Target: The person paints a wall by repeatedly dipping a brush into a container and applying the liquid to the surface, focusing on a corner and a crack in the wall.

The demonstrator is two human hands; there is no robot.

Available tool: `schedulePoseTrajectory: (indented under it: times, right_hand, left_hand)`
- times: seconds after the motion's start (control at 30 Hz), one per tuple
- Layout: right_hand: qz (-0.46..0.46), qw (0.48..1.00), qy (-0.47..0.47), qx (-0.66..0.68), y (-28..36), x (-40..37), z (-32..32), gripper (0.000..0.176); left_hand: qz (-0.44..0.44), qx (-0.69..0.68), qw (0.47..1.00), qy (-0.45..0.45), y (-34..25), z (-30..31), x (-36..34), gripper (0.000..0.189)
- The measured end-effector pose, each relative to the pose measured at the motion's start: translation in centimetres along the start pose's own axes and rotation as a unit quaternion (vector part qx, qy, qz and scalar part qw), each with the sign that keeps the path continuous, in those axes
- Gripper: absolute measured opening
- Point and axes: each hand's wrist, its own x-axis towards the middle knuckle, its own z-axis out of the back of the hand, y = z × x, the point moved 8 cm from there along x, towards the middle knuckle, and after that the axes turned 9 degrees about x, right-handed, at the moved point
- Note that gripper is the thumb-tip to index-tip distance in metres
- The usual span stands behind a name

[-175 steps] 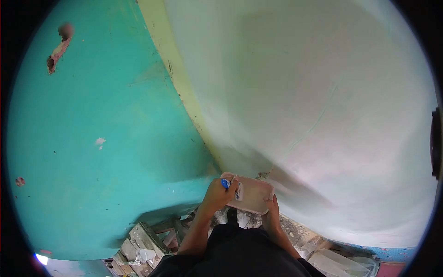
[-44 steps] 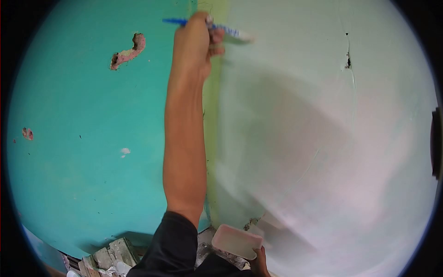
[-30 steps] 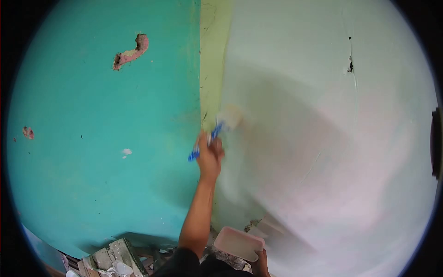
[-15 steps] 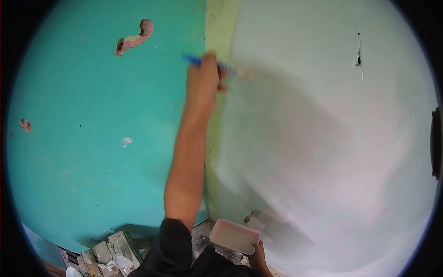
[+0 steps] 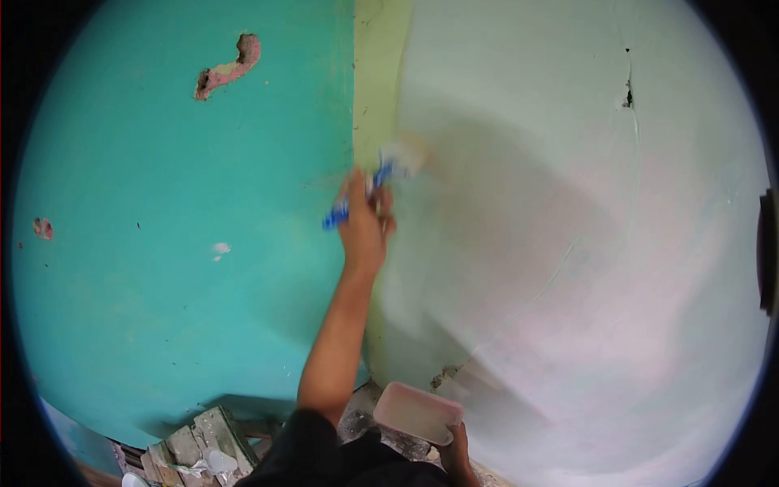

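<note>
My left hand (image 5: pixel 364 223) is closed around the blue handle of a paintbrush (image 5: pixel 380 181), raised in front of the wall corner. The pale bristle end, blurred, points up and right over the edge between the yellow-green strip (image 5: pixel 378 73) and the whitish wall (image 5: pixel 519 203). Low in the view, my right hand (image 5: pixel 457 454) grips the right end of a pink rectangular tray (image 5: pixel 391 426), thumb over its rim. Pale liquid or paste lies in the tray.
A turquoise wall (image 5: pixel 203 162) with chipped holes fills the left side. Wooden boards (image 5: pixel 195 442) with crumpled plastic stand at the lower left. A dark object (image 5: pixel 766 252) is at the far right edge. The whitish wall has cracks.
My left hand has moved down, and the brush has turned from tilting down rightward to pointing up and right. The tray and my right hand have shifted slightly in view.
</note>
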Motion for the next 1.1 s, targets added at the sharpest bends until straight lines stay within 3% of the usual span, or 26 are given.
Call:
schedulePoseTrajectory:
  times: [0.03,0.17,0.27,0.3,0.57,0.73,0.87,1.1]
  right_hand:
    - [0.001,1.0,0.005,-0.001,0.0,0.2,0.4,0.055]
    - [0.009,1.0,0.012,-0.01,-0.2,0.9,2.0,0.055]
    - [0.002,1.0,0.007,-0.01,-0.2,1.1,1.9,0.058]
    - [-0.001,1.0,0.003,-0.008,-0.1,1.0,1.9,0.059]
    - [-0.012,0.999,0.013,-0.028,0.7,0.5,0.4,0.063]
    - [-0.011,1.0,0.006,-0.023,0.3,0.6,1.1,0.063]
    - [-0.012,1.0,-0.002,-0.023,0.6,0.6,1.4,0.063]
    - [-0.01,1.0,0.017,0.016,0.8,1.9,2.8,0.069]
  left_hand:
    - [0.004,0.02,1.0,0.024,2.4,2.2,-1.2,0.024]
    - [0.099,0.143,0.983,-0.057,9.1,10.5,-4.9,0.025]
    - [0.176,0.186,0.965,-0.054,10.1,11.1,-5.0,0.024]
    - [0.151,0.186,0.97,-0.038,9.4,10.5,-4.2,0.024]
    - [-0.078,0.146,0.983,0.079,-12.1,-8.1,3.1,0.019]
    - [-0.178,0.075,0.976,0.105,-19.5,-12.7,6.1,0.017]
    - [-0.133,-0.036,0.987,0.082,-14.1,-10.4,5.6,0.019]
    - [0.067,-0.068,0.995,-0.013,8.1,3.8,-4.8,0.029]
